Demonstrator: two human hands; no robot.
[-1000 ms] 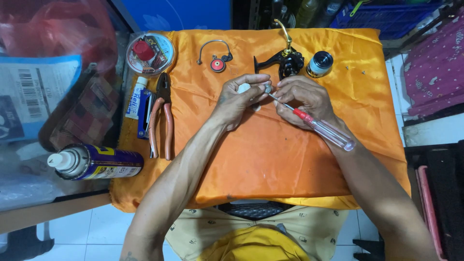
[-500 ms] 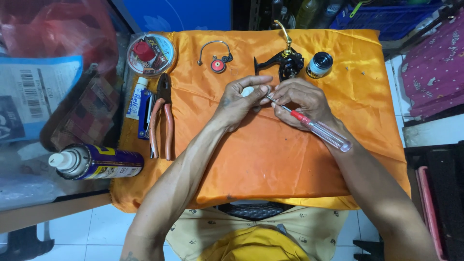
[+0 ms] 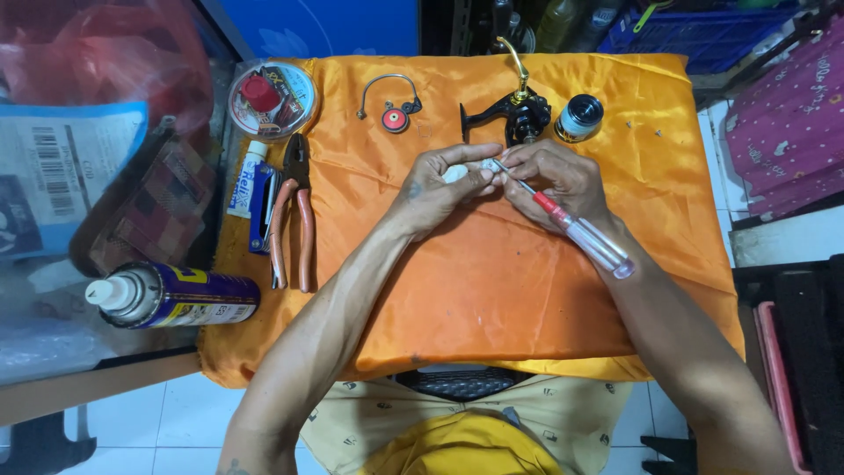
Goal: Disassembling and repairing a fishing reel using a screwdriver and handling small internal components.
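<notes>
A person seated at an orange-draped worktop (image 3: 492, 290) is working on a small pale part (image 3: 457, 173), pinching it between the thumb and fingers of the left hand (image 3: 440, 186). The right hand (image 3: 563, 180) is closed around a screwdriver (image 3: 571, 222) with a red collar and a clear handle. Both hands are meeting over the middle of the cloth, almost touching.

The screwdriver's long axis is running on a slant: the clear handle is sticking out past the right wrist, toward the person, while the thin shaft is pointing up and left into the part. The tip itself is too small to make out, so whether it is seated in a screw cannot be told. The part is lying just to the left of the right hand, at the fingertips of the left, so the left hand is the nearer of the two and is carrying it.

Just beyond the right hand, a black reel body (image 3: 519, 114) with a gold arm is lying on the cloth, and a dark spool (image 3: 580, 117) is standing beside it. Beyond the left hand, a wire bail with a red knob (image 3: 393, 110) is resting. Well to the left of the left hand, orange-handled pliers (image 3: 293, 211), a small tube (image 3: 246, 180) and a spray can (image 3: 171, 296) are lying near the cloth's edge.
</notes>
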